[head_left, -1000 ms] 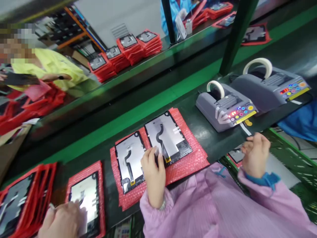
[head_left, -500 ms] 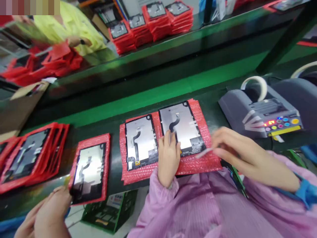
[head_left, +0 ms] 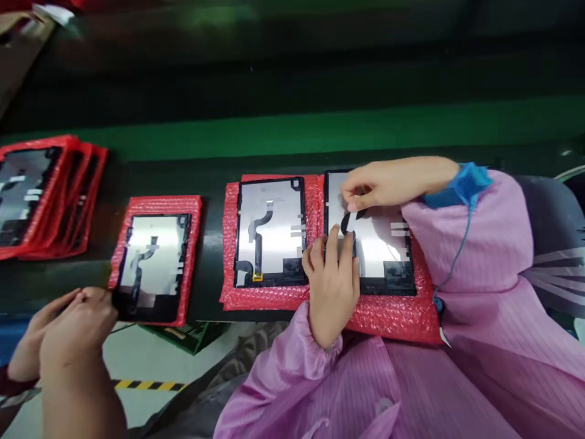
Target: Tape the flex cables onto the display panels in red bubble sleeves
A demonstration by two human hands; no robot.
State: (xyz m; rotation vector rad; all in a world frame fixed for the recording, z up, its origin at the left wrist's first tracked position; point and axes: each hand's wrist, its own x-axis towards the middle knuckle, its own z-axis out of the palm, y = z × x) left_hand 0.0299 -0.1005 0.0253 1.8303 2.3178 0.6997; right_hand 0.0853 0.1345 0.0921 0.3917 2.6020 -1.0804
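My left hand (head_left: 331,286) lies with fingers spread on the lower left of a tablet screen panel (head_left: 377,250), its fingertips touching the black flex cable (head_left: 346,224). Above them my right hand (head_left: 372,186) pinches the end of a small pale strip of tape (head_left: 351,221) over that cable. The panel lies back side up on red bubble-wrap bags (head_left: 384,320). Just left of it, a second screen panel (head_left: 278,244) shows a curved flex cable with a yellow end. My right forearm covers the upper right of the first panel.
A co-worker's hands (head_left: 75,329) are at the left, beside another screen panel (head_left: 155,262) on a red bag. Farther left is a stack of bagged panels (head_left: 55,195). A blue wrist strap (head_left: 470,183) with a cord is on my right wrist. The grey tape dispenser (head_left: 555,244) is partly hidden by my sleeve.
My right hand has moved left from beside the tape dispenser to above the panel, bringing the tape strip to the cable. My left hand stays on the panel. The view has tilted down.
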